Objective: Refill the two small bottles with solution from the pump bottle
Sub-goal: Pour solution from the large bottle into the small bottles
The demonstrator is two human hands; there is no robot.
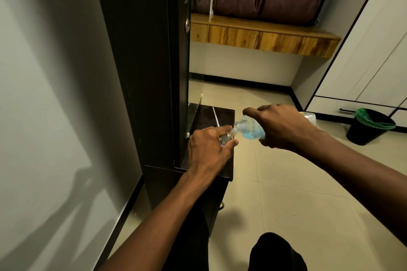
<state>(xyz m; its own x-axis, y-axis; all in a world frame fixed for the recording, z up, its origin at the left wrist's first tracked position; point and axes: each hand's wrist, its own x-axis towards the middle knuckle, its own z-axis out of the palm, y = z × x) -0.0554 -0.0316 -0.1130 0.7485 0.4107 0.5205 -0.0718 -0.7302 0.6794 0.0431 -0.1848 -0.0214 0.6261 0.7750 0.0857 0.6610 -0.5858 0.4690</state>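
Observation:
My left hand grips a small clear bottle above the dark glossy shelf; only the bottle's neck and a bit of blue label show between my fingers. My right hand holds the larger clear bottle with blue solution, tilted on its side with no pump in its threaded neck. Its open mouth touches the mouth of the small bottle. A second small bottle is not in sight.
A tall dark cabinet with a glass door stands to the left of the shelf. A black bin with a green liner sits on the tiled floor at right. A wooden ledge runs along the far wall.

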